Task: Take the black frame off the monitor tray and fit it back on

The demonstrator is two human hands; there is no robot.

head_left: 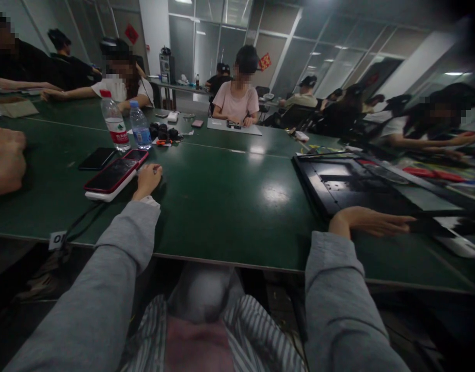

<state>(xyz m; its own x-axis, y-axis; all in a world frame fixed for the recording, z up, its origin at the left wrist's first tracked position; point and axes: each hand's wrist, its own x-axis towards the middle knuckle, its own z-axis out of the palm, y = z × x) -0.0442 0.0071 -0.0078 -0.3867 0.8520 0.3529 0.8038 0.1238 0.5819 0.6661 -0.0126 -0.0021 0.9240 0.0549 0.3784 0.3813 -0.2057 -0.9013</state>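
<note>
My left hand (148, 180) rests on the green table with its fingers curled. A tiny dark spot shows at the fingertips, too small to name. Right beside this hand, a phone in a red case (117, 172) lies on a white device (111, 192). My right hand (371, 221) is stretched out sideways, fingers extended and holding nothing that I can see. It is at the near edge of a black flat panel with a frame (338, 181); whether it touches the panel is unclear.
Two water bottles, one red-capped (115, 124) and one blue-capped (140, 126), stand beyond a black phone (97, 158). Orange-handled scissors (165, 142) lie near black items. Cables and red items (433, 173) clutter the right. Another person's hand (7, 160) is at left; several people sit around.
</note>
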